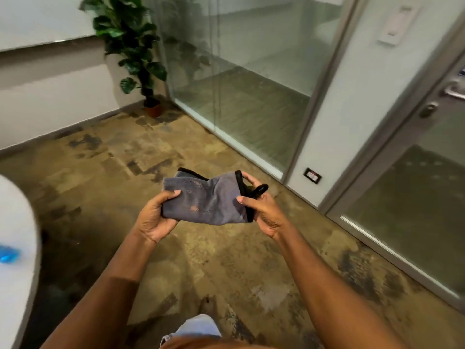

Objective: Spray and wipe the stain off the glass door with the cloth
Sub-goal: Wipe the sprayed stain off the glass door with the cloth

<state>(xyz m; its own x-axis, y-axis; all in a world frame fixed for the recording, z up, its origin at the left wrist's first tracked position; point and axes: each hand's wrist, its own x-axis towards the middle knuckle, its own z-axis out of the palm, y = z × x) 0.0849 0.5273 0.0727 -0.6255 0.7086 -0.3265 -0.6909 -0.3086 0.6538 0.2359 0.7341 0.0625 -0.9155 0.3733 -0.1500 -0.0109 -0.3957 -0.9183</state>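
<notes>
Two bare hands hold a cloth [208, 200] in the middle of the frame, above a mottled brown and grey floor [226, 260]. The cloth is grey with a soft, napped face and a black bound edge; it is bunched and folded over on itself, and a few paler, worn-looking patches show near its centre. A black loop of the edging sticks out at its right end. The left hand [156, 217] grips the left end, thumb pressed on top and fingers curled underneath. The right hand [261, 207] closes on the right end, thumb on the grey face and fingers wrapped round the black edge and loop.

At the right edge of the frame stands the glass door [412, 205], set in a grey metal frame, with a lever handle [454, 91] and a round lock near the upper right. No stain can be made out on it. Further glass panels [251, 79] run across the upper middle. A potted plant [133, 51] stands in the upper left corner. A white rounded surface [17, 235] fills the left edge, with a blurred blue object [8, 253] on it.
</notes>
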